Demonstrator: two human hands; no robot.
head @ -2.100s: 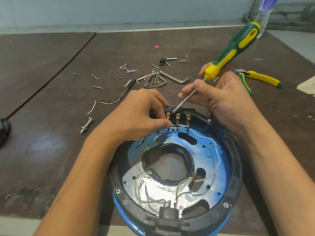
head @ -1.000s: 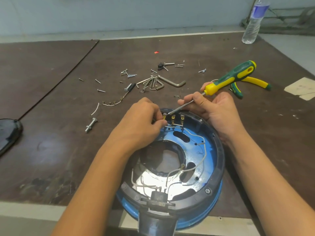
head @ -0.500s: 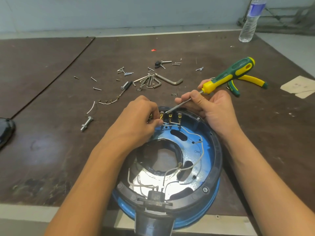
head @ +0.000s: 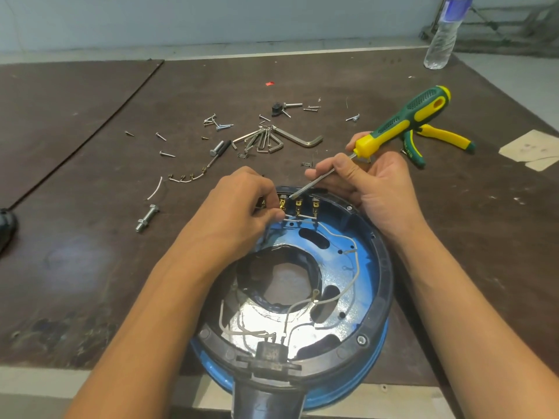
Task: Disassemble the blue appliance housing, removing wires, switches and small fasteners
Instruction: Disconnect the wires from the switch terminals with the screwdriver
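At the table's [head: 90,237] near edge, the left hand [head: 239,207] is pinching the blue housing's [head: 373,267] limp white wire [head: 302,217] beside its stiffer brass terminal [head: 282,204], likely the safest hold, while the right hand [head: 372,186] is gripping the screwdriver's [head: 402,122] shaft.

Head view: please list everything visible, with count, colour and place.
appliance housing: one, blue, black rim, near table edge
wires: several, white, inside housing
terminals: three, brass, far rim
screwdriver: one, green-yellow, tip at left terminal
pliers: one, green-yellow, behind right hand
hex keys: bunch, silver, mid-table
screws: many, silver, scattered
bolt: one, silver, left of housing
bottle: one, clear, far right
table: one, brown
left hand: pinches a wire by terminals
right hand: holds screwdriver shaft
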